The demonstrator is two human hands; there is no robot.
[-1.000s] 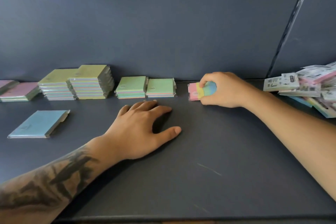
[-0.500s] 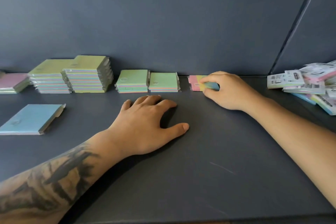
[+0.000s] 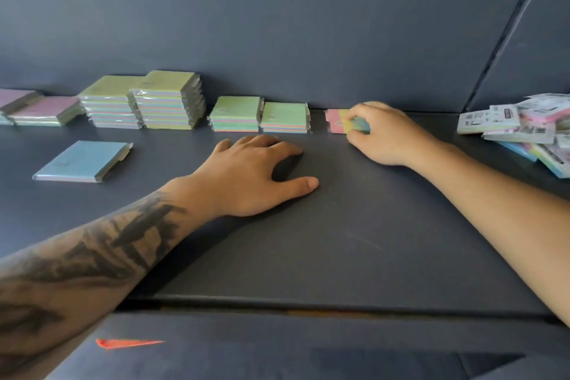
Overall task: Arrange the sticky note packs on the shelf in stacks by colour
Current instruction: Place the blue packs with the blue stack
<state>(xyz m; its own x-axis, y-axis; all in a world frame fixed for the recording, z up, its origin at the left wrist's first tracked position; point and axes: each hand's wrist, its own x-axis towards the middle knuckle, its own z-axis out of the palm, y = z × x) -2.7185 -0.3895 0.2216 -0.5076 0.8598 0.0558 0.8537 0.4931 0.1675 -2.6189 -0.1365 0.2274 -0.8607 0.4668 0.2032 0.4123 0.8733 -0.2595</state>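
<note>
Scanning from the left along the back of the shelf, I find first the pink packs, then two tall stacks with yellow-green tops, and in front of these one blue pack that lies flat and alone. Next come two low green stacks, side by side and touching the back wall.

Just in front of them the left hand rests palm down on the shelf, with fingers spread and relaxed, and it holds nothing.

To the right of the green stacks, after a small gap, lies the multicolour pack with pink, yellow and blue stripes. It sits flat against the back wall, and its long axis runs left to right along this wall. The right hand comes to it from the right side and pinches its right end with curled fingers, thumb at the front edge. So the right hand is clearly the nearer one, and I judge that the placing belongs to it alone.

Far to the right, well apart, an unsorted pile of packs waits.
</note>
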